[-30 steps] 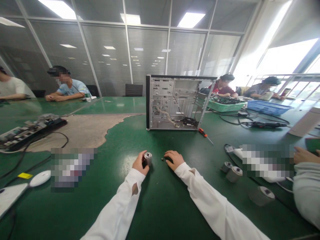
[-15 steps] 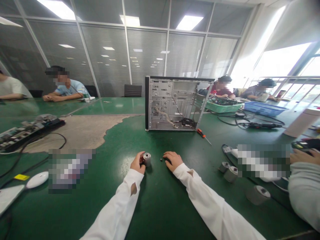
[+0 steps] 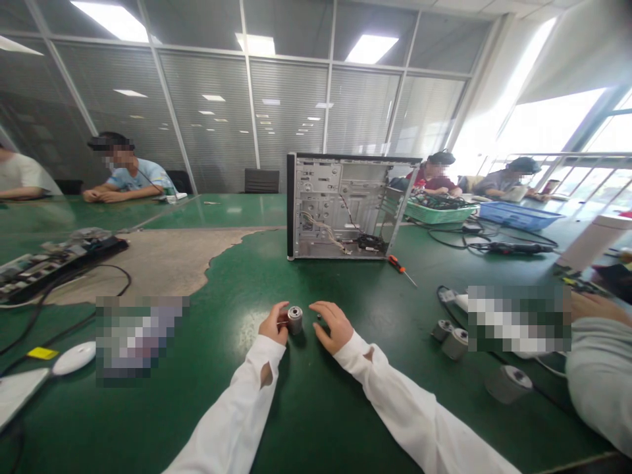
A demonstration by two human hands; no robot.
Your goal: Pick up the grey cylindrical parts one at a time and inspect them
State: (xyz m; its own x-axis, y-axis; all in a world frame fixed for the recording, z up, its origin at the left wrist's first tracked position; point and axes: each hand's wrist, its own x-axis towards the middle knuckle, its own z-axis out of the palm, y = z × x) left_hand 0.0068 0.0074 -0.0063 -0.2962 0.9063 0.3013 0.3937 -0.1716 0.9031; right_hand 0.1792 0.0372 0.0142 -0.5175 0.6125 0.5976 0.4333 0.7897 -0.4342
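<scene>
A small metal cylinder stands upright on the green table, in front of me. My left hand is at its left side, with fingers apart and curved around that side; a thin light piece shows between fingers and cylinder. To the right of the cylinder is my right hand, open, thumb and fingers spread, holding nothing. A tiny dark part lies between its thumb and fingers. Beyond both hands stands an open computer case, with a screwdriver at its lower right corner.
More metal cylinders stand at the right, near a cable and a co-worker's sleeve. Green and blue baskets sit at the far right. A power strip and white mouse are at the left.
The cylinder has shifted slightly right and nearer to me. My right hand has moved left toward it, and its thumb and fingers have spread. My left hand's fingers have loosened from the cylinder.
</scene>
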